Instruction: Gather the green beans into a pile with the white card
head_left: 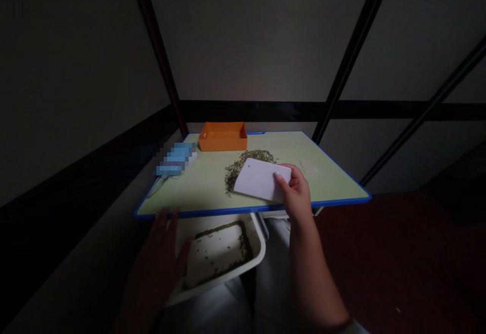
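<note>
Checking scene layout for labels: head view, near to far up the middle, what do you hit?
White tray held below the table edge → blue table rim → white scraper card in the right hand → pile of small green grains → orange bin.

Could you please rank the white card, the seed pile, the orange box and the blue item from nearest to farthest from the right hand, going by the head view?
From the right hand:
1. White card: held in its fingers.
2. Seed pile: just behind the card, mid-table.
3. Orange box: at the table's far edge.
4. Blue item: far left, blurred.
</note>
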`<state>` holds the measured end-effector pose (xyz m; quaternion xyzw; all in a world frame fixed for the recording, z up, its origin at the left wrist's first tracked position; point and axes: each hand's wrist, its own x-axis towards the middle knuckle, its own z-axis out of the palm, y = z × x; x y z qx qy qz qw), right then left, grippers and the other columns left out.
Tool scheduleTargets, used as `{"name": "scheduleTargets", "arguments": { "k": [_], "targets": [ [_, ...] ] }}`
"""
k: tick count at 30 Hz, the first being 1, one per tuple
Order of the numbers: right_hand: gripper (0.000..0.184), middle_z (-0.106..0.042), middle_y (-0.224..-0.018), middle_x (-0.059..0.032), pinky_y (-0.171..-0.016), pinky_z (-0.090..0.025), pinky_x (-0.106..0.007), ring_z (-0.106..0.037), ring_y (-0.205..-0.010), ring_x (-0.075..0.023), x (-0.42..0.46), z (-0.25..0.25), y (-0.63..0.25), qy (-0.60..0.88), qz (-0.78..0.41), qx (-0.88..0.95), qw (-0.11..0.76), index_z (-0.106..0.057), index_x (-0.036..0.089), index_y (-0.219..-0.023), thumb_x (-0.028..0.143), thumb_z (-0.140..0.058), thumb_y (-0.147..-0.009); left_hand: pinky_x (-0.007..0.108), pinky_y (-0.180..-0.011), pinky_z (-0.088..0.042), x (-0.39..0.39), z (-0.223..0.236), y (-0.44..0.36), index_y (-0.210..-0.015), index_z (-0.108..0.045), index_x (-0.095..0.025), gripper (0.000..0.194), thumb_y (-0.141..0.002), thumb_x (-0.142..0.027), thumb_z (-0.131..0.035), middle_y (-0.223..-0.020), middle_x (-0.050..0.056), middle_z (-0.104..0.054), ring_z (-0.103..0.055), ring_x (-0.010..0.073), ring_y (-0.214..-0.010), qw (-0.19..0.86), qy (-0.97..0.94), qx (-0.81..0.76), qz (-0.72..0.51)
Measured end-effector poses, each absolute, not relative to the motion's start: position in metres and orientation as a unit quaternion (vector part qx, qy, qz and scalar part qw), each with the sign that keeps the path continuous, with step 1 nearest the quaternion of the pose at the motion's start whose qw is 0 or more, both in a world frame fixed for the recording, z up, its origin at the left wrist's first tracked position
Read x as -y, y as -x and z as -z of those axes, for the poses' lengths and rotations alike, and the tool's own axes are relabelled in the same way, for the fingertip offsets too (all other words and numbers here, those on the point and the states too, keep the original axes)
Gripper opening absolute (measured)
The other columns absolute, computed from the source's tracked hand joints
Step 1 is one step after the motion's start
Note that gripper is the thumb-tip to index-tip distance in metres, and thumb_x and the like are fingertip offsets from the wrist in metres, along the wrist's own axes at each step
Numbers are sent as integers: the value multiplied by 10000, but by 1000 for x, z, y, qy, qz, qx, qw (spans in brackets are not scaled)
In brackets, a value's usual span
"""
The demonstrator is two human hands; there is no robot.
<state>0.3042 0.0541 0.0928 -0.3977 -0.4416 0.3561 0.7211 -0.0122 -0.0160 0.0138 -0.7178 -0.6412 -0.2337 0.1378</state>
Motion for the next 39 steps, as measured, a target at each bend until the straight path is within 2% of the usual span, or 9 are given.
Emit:
{"name": "scheduleTargets", "arguments": {
  "k": [5, 12, 21, 27, 39],
  "targets": [
    [241, -709, -979, -30, -863, -480, -329, -628, -937, -201, -65, -82, -307, 397, -330, 492, 701, -678, 220, -968, 312, -730, -751, 497, -1156, -368, 18, -20, 10, -1455, -370, -90, 690, -912, -514, -332, -1567, 220, -363, -336, 318, -1470, 139, 713, 650, 222],
    [239, -697, -1083, -50, -930, -472, -391, -622, -1024, -229, -69, -73, -309, 394, -300, 539, 682, -663, 246, -1042, 282, -673, -806, 502, -1156, -370, 18, -27, 7, -1445, -374, -49, 729, -905, -537, -326, -1563, 253, -348, -311, 325, -1480, 132, 718, 653, 202],
    [202, -696, -1036, -49, -885, -475, -367, -622, -978, -223, -66, -77, -307, 393, -259, 573, 671, -647, 240, -1038, 266, -646, -838, 555, -1163, -340, 17, -36, -1, -1424, -391, -14, 757, -896, -552, -325, -1543, 295, -352, -313, 367, -1474, 109, 711, 669, 187],
    [149, -701, -979, -31, -830, -494, -335, -627, -940, -212, -61, -81, -307, 396, -242, 586, 664, -634, 245, -993, 272, -638, -846, 513, -1187, -317, 18, -36, -1, -1421, -393, -10, 768, -898, -566, -314, -1545, 286, -357, -297, 349, -1485, 109, 711, 667, 193],
    [151, -693, -967, -33, -808, -496, -338, -625, -922, -212, -63, -76, -300, 396, -252, 596, 652, -630, 245, -1004, 260, -624, -854, 521, -1181, -324, 19, -35, 1, -1450, -362, -44, 783, -900, -596, -293, -1578, 264, -310, -279, 338, -1494, 101, 711, 670, 190]
  ]
}}
